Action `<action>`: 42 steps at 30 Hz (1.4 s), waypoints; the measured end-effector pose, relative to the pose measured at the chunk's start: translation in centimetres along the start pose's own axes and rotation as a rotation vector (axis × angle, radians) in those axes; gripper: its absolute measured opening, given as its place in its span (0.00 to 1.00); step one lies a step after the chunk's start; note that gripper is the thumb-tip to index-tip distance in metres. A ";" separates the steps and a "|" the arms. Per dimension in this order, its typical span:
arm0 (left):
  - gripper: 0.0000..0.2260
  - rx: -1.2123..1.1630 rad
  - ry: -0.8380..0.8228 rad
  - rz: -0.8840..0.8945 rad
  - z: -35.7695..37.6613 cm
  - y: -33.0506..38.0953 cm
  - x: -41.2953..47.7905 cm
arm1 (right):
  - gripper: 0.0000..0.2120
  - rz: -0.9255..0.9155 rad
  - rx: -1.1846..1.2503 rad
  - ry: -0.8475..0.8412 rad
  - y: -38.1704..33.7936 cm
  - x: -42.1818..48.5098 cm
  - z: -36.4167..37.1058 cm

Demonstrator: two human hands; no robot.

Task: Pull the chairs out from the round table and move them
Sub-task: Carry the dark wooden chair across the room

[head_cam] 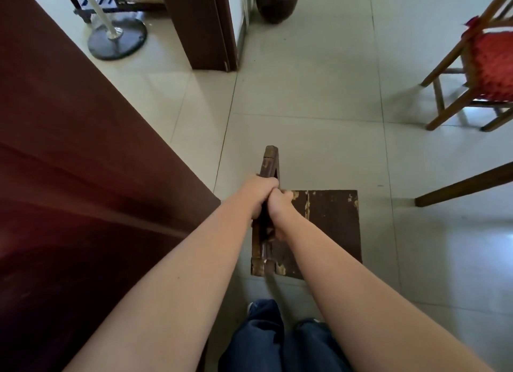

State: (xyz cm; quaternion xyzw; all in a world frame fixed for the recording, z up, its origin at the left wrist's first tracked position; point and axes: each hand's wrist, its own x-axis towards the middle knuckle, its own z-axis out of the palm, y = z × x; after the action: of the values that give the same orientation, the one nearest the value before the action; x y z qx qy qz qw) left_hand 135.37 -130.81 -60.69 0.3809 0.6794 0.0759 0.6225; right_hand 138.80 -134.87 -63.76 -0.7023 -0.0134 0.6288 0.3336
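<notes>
Both arms reach straight forward and down, hands side by side. The left hand (259, 195) and right hand (279, 210) each hold a clenched grip on the top rail of the dark wooden chair (330, 227), which stands on the tiled floor (305, 107) just beside the dark red worktop (69, 149).
</notes>
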 end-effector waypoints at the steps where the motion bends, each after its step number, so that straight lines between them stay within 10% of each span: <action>1: 0.15 0.010 -0.008 0.010 0.7 0.4 -0.4 | 0.12 -0.004 0.002 -0.002 -0.3 -0.3 -0.7; 19: 0.22 -0.044 0.008 -0.088 0.0 22.7 -16.2 | 0.23 -0.485 -0.487 -0.025 -20.7 -20.6 -7.8; 25: 0.06 -0.139 -0.115 -0.092 -1.4 30.1 -21.3 | 0.20 -0.620 -0.759 0.029 -28.5 -26.8 -9.4; 42: 0.11 -0.153 -0.244 -0.189 10.6 53.4 -15.7 | 0.17 -0.499 -0.635 0.061 -51.9 -20.5 -22.1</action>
State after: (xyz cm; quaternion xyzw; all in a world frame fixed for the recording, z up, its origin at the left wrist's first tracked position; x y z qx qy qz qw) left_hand 166.52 -107.07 -19.71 0.2730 0.6240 0.0217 0.7319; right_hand 175.03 -113.51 -20.95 -0.7639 -0.3670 0.4720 0.2429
